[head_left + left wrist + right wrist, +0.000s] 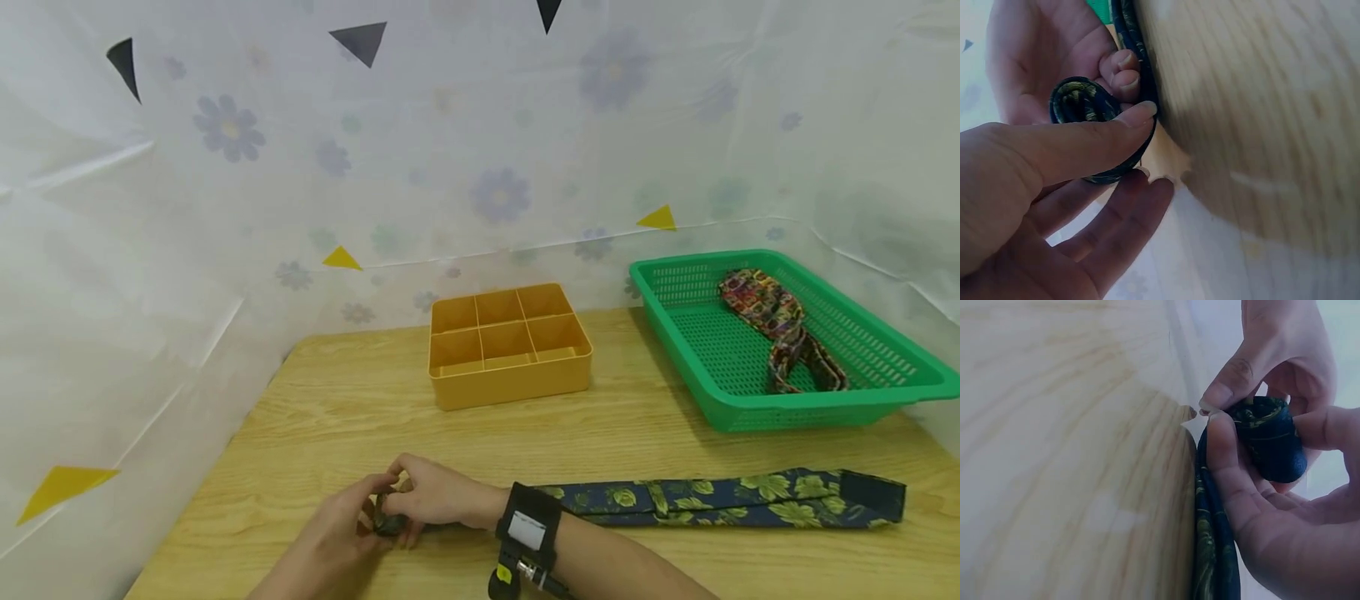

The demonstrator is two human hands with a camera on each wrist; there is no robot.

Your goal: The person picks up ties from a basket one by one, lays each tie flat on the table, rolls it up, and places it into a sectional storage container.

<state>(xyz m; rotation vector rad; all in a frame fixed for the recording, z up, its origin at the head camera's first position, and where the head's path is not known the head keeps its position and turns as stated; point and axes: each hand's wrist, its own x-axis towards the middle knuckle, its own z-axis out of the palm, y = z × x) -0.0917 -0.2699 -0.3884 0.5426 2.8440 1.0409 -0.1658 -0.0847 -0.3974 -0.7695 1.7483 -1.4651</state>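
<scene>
L hand (337,533) & R hand (442,496) both grip rolled-up end of navy floral tie (750,502), rest stretched out twd R on wood table (322,417), nr green basket (825,414)

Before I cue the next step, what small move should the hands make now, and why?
Probably roll the coiled end of the tie a little further to the right: the left hand and right hand both hold that end, while a long stretch lies flat and unrolled on the table beyond the right hand.
</scene>
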